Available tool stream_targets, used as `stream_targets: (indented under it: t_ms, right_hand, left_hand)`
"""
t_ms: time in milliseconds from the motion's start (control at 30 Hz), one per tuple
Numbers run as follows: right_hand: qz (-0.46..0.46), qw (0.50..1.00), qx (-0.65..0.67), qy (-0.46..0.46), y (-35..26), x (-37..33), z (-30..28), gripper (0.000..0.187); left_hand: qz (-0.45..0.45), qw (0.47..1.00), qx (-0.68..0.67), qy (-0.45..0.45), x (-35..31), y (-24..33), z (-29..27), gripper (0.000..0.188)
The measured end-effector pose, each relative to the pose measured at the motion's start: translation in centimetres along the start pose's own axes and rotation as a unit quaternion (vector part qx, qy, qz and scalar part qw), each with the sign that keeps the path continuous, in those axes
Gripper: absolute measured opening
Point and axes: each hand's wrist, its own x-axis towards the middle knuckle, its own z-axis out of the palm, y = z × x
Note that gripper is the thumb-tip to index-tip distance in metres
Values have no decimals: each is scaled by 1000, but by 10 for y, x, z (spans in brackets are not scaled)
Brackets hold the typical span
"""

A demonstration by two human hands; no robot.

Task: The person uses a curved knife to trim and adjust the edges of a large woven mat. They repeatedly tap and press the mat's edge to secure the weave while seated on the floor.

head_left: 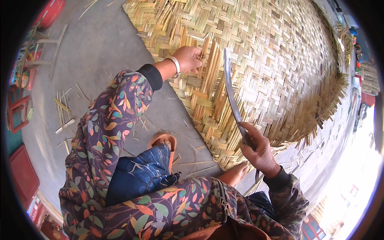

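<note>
While the grey floor (100, 44) spreads around us, we have the woven mat (272, 52) lying on it ahead and to our right, its left edge running down toward our feet and loose ends fringing its right side. We wear a leaf-patterned jacket (160, 210) over blue trousers (138, 172). The curved knife (231, 88) reaches over the mat, blade pointing away from us; our right hand (259, 150) is wrapped round its handle. Our left hand (186, 60) is at the mat's left edge, fingers curled nearly together beside a raised strip (205, 46); whether they pinch it, we cannot tell. An orange sandal (171, 140) is on our left foot, and a pale bracelet (175, 65) circles our left wrist.
</note>
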Motion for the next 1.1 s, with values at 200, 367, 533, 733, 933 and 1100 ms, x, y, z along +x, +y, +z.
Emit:
stream_targets:
  t_ms: [200, 367, 533, 733, 933, 1100]
  right_hand:
    - [-5, 1000, -3, 5, 9, -1, 3, 56]
    - [6, 1000, 4, -20, 17, 7, 13, 56]
    - [11, 999, -22, -38, 16, 7, 15, 56]
    - [21, 999, -11, -33, 24, 3, 14, 57]
    - [-5, 991, -20, -129, 41, -20, 16, 58]
    - [104, 968, 42, -224, 38, -24, 16, 59]
  left_hand:
    - [27, 999, 20, 21, -4, 5, 10, 47]
    - [70, 992, 94, 40, 7, 6, 25, 39]
    - [-17, 998, -60, 24, 12, -5, 14, 44]
    - [-19, 999, -26, 28, 7, -4, 2, 20]
    - [2, 999, 37, 9, -1, 4, -3, 19]
    - [10, 999, 39, 14, -9, 10, -4, 23]
